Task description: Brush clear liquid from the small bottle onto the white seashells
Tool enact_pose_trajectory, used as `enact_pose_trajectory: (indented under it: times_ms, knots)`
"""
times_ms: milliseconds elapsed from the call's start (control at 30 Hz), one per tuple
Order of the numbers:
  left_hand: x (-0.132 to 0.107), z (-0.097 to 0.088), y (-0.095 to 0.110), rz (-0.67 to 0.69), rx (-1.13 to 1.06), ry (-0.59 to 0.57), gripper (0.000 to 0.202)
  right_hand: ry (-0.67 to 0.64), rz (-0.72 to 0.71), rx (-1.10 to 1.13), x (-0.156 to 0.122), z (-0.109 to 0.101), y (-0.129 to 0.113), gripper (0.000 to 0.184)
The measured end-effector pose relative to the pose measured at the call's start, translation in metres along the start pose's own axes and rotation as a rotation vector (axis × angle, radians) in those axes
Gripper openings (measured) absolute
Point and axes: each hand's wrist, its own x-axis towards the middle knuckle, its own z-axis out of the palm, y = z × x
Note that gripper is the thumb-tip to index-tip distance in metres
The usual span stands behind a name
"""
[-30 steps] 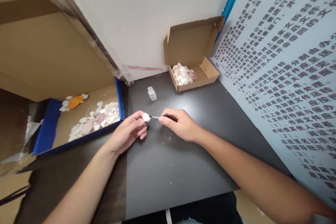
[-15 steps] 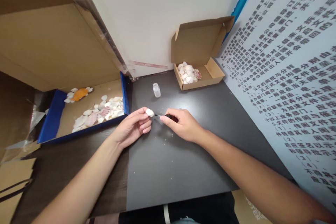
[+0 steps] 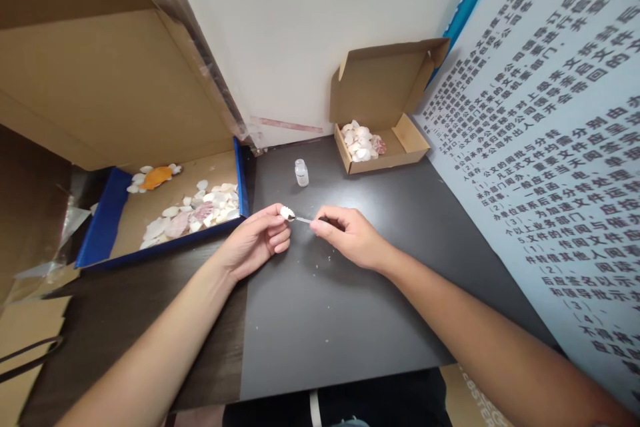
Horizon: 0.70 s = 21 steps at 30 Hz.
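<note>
My left hand (image 3: 256,241) pinches a small white ribbed seashell (image 3: 286,211) between thumb and fingertips. From the other side, my right hand (image 3: 351,237) grips a small brush (image 3: 303,219) with a thin pale stem and a dark tip. That tip is at the edge of the shell, apparently touching it. The brush's handle is mostly hidden inside my right fingers. Just beyond both hands stands a small clear bottle (image 3: 301,175), upright and without a cap, with a white label.
On the left, a blue-edged box (image 3: 95,230) holds loose shells (image 3: 210,203) and an orange shell piece (image 3: 156,177) ringed with white ones. A cardboard box (image 3: 385,160) with shells (image 3: 361,141) stands at the back right. White crumbs dot the grey mat (image 3: 300,340).
The brush tip has come against the shell, where a small gap showed before. The shell has tilted slightly in my left fingers. More of the brush's stem shows.
</note>
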Motion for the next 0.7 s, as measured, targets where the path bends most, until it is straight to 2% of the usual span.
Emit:
enact_pose_trajectory:
  times_ms: [67,133,300,433,567,700]
  knots:
    - [0.0003,-0.0007,-0.0001,0.004,-0.002,-0.002,0.005,0.068,0.027,-0.146,-0.0003,0.0005,-0.0003,0.038]
    - [0.0003,-0.0011,0.0,0.005,0.0,-0.005,0.004,0.109,0.04,-0.202,-0.0007,0.0004,-0.0009,0.038]
    - [0.0,-0.0004,0.0002,0.005,-0.001,0.0,0.007,-0.041,-0.015,-0.004,-0.0015,0.0001,-0.0014,0.036]
    - [0.0,0.0005,-0.0002,0.006,0.001,0.005,0.006,0.026,0.01,-0.121,-0.0015,0.0011,-0.0005,0.039]
    - [-0.0001,0.0015,-0.0003,0.005,-0.005,0.01,0.008,-0.059,-0.036,-0.001,-0.0028,0.0025,-0.0022,0.033]
    - [-0.0008,0.0022,-0.0004,0.011,-0.001,0.012,0.009,-0.007,-0.021,-0.136,-0.0036,0.0038,-0.0013,0.036]
